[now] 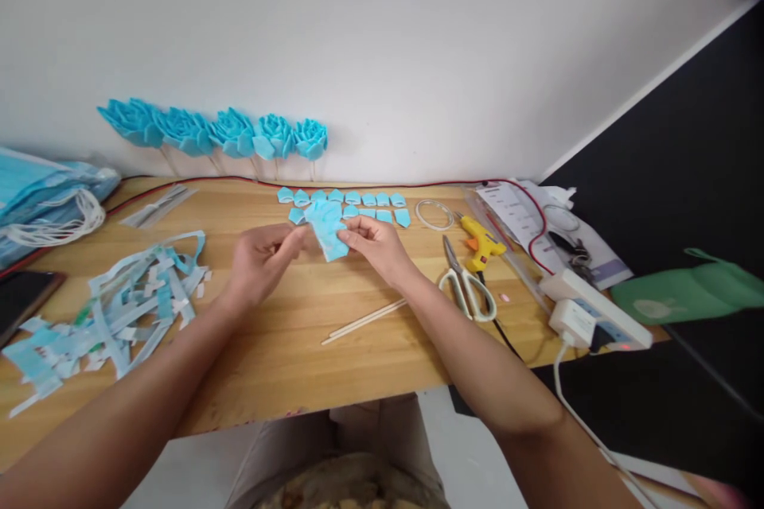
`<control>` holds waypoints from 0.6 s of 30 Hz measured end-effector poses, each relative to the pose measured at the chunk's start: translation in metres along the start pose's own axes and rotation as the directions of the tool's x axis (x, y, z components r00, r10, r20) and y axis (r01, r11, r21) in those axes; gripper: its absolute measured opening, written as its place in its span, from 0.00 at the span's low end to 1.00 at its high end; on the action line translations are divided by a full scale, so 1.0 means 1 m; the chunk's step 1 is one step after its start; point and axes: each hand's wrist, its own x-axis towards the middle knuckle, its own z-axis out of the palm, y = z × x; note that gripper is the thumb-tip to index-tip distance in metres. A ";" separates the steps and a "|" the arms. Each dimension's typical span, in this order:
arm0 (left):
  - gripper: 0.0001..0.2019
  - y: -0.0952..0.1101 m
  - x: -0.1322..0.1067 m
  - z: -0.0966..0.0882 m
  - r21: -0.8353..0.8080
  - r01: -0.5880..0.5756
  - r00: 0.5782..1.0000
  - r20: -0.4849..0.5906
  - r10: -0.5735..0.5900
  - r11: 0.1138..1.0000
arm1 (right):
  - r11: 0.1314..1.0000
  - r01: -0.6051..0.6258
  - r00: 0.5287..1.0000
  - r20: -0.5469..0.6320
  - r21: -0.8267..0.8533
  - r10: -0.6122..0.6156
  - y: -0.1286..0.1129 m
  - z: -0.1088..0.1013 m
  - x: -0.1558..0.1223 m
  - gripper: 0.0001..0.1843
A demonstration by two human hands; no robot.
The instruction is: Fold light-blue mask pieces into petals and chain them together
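My right hand [377, 245] pinches a light blue piece of thin fabric [327, 229] by its right side, thumb on top. My left hand [264, 258] is closed just left of that piece, thumb against the fingers; what lies in its pinch, if anything, I cannot make out. Behind the fabric, small folded blue petals [353, 198] lie in two rows, some of the front row hidden by it. Two thin wooden sticks [364, 322] rest on the table below my hands, their far ends reaching my right forearm.
Blue fabric flowers [232, 133] on sticks lean against the wall. Cut scraps [143, 302] are heaped at left, near a phone [24, 298] and bagged face masks [41, 183]. At right are scissors [464, 286], a yellow glue gun [482, 242], a wire coil [434, 214] and a power strip [602, 310].
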 end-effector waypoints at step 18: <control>0.19 -0.002 0.002 -0.016 0.212 -0.128 0.967 -0.188 0.169 0.969 | 0.661 0.312 0.938 0.333 -0.683 -0.099 -0.021 0.034 0.042 0.13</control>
